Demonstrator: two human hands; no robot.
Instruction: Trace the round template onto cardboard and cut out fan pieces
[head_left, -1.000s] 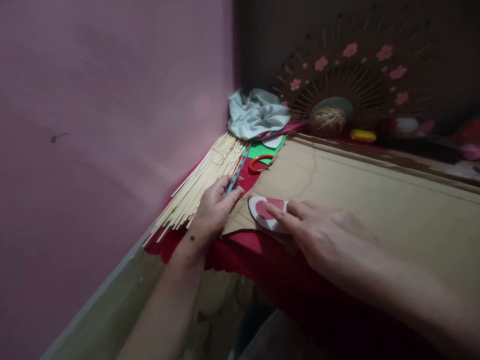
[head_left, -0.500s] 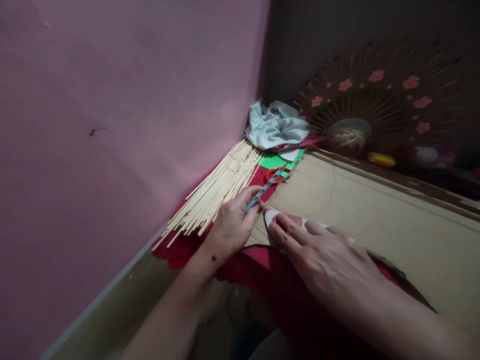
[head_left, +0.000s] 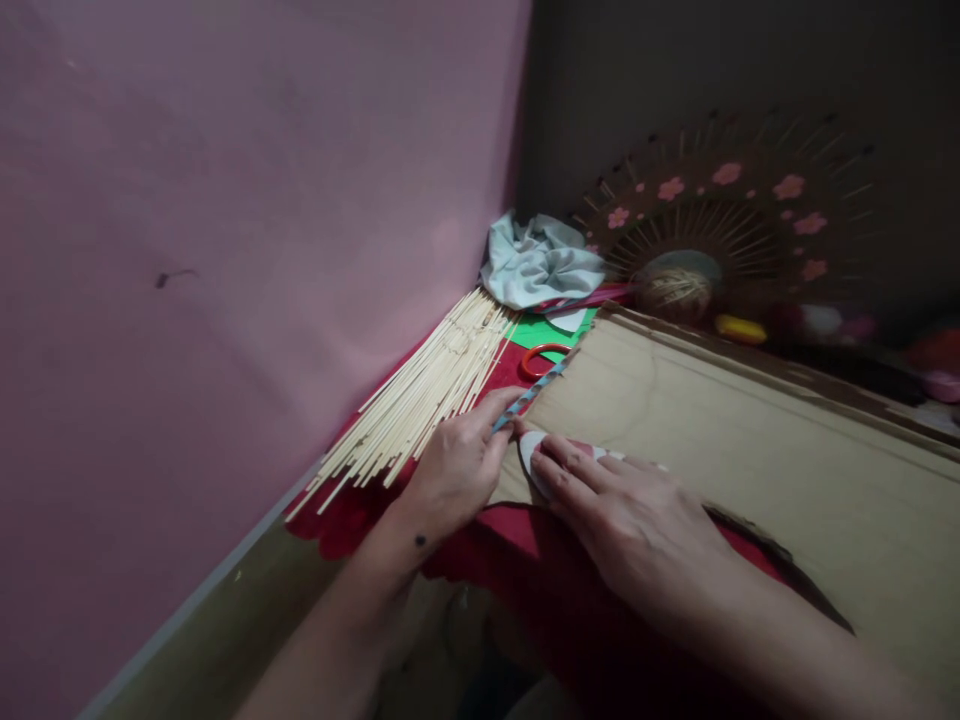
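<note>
My left hand is closed around a slim blue pencil with dark bands. The pencil slants up and away over the left edge of the cardboard sheet. Flat on a pink-and-white cut-out piece lies my right hand, fingers stretched out and pressing it against the cardboard. Most of that piece is hidden under the fingers. The cardboard has a curved cut along its near side, where red cloth shows.
Thin wooden sticks lie bundled beside the pink wall. Behind are a red ring-shaped handle, green paper and crumpled pale cloth. A large flower-decorated fan shape stands at the back with a yellow object nearby.
The pencil has tilted lower, towards the cardboard's left edge, and my left hand has shifted slightly. My right hand keeps pressing the cut-out piece. The whole view has shifted a little.
</note>
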